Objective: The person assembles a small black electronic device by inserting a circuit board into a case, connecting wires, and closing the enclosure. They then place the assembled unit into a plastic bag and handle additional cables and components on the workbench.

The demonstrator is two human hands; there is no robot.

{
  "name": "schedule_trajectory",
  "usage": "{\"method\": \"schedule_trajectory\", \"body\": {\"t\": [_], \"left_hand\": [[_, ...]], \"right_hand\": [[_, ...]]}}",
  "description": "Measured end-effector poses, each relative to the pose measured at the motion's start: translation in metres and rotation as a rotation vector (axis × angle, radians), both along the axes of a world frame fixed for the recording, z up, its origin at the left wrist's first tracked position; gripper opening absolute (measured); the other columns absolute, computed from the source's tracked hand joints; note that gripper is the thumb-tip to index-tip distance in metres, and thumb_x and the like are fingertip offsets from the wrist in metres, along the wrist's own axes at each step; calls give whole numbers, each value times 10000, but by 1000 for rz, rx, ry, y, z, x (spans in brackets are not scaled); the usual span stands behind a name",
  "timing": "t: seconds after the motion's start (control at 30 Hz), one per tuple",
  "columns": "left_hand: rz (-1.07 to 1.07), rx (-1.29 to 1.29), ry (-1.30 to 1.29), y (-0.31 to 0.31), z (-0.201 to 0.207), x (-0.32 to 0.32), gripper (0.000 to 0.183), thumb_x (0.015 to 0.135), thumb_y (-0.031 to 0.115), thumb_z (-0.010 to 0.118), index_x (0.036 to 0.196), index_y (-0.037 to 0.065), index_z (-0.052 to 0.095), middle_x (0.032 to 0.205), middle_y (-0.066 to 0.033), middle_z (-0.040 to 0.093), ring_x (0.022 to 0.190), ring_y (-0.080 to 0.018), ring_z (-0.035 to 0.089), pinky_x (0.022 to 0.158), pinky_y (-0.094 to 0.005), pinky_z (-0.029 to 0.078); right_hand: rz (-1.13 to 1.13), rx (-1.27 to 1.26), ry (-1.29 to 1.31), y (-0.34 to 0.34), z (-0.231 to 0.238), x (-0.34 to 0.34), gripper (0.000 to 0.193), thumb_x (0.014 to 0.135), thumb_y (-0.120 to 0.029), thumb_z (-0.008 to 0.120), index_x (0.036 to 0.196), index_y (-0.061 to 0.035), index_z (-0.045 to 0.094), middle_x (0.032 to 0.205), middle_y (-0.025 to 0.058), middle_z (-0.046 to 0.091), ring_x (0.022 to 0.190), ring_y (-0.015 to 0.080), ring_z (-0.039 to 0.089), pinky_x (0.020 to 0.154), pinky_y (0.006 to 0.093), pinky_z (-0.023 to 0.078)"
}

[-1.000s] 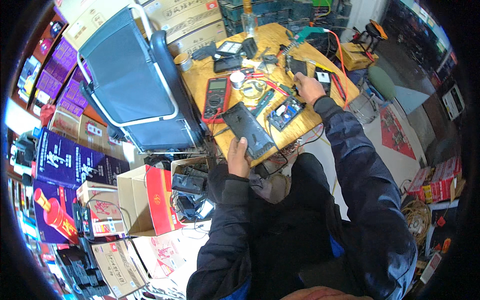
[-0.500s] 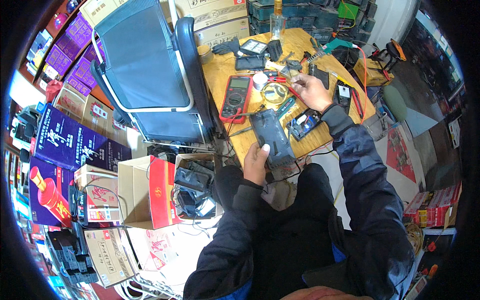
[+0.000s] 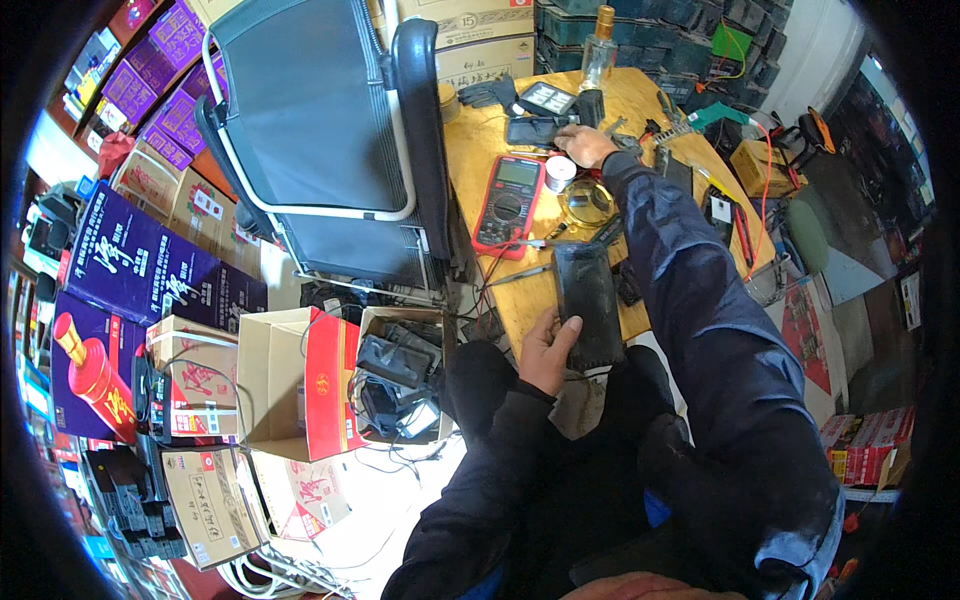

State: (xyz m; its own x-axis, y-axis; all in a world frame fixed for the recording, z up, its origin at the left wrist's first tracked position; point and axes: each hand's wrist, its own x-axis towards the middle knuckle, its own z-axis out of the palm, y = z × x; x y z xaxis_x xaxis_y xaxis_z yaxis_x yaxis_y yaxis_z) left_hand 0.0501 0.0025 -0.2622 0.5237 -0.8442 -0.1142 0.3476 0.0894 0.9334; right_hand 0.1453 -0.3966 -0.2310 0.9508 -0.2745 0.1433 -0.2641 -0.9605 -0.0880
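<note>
My left hand (image 3: pixel 546 352) grips the lower left edge of a black plastic casing (image 3: pixel 588 300), thumb on top, over the table's near edge. Far across the table, my right hand (image 3: pixel 587 147) has its fingers bent together among small tools; what they hold, if anything, I cannot make out. Just left of it lies a dark flat device (image 3: pixel 532 131). Nearer are a white spool (image 3: pixel 560 173), a round gold-coloured dish (image 3: pixel 588 204) and a red multimeter (image 3: pixel 508 204) with leads. An opened dark device (image 3: pixel 628 285) is mostly hidden behind my right sleeve and the casing.
On the wooden table (image 3: pixel 520 305) stand a glass bottle (image 3: pixel 598 50) and a green-handled soldering iron (image 3: pixel 715 116) with a red cord. A folding chair (image 3: pixel 310 120) blocks the left side. An open carton (image 3: pixel 400 375) of cables and dark devices sits near my left knee.
My right hand has moved away from me and left, from beside the gold dish to the dark flat device. The casing in my left hand has turned more upright and shifted right in view.
</note>
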Motion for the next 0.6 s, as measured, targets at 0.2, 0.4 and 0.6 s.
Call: {"method": "schedule_trajectory", "body": {"t": [0.2, 0.4, 0.6], "left_hand": [[17, -95, 68, -1, 4, -2, 422, 1051, 202, 620, 1384, -49, 557, 1222, -69, 682, 1090, -112, 616, 938, -273, 482], [1, -4, -19, -1, -1, 2, 446, 1066, 280, 587, 1378, -38, 562, 1171, -62, 671, 1059, -98, 590, 929, -271, 467], [-30, -86, -32, -12, 4, 11, 491, 1082, 356, 534, 1431, 11, 528, 1132, -77, 662, 927, -151, 679, 667, -309, 587]], "right_hand": [[-319, 369, -549, -10, -1, -1, 331, 1002, -301, 567, 1024, -24, 748, 1023, 233, 724, 1002, 434, 673, 874, 464, 535], [-371, 852, -867, 17, 70, -62, 208, 1018, -199, 638, 1094, -21, 714, 949, 48, 721, 779, 127, 701, 696, 275, 541], [-318, 941, -1141, 77, 116, -188, 264, 1035, -186, 642, 1202, 17, 667, 1091, 72, 684, 923, 178, 718, 869, 335, 591]]}}
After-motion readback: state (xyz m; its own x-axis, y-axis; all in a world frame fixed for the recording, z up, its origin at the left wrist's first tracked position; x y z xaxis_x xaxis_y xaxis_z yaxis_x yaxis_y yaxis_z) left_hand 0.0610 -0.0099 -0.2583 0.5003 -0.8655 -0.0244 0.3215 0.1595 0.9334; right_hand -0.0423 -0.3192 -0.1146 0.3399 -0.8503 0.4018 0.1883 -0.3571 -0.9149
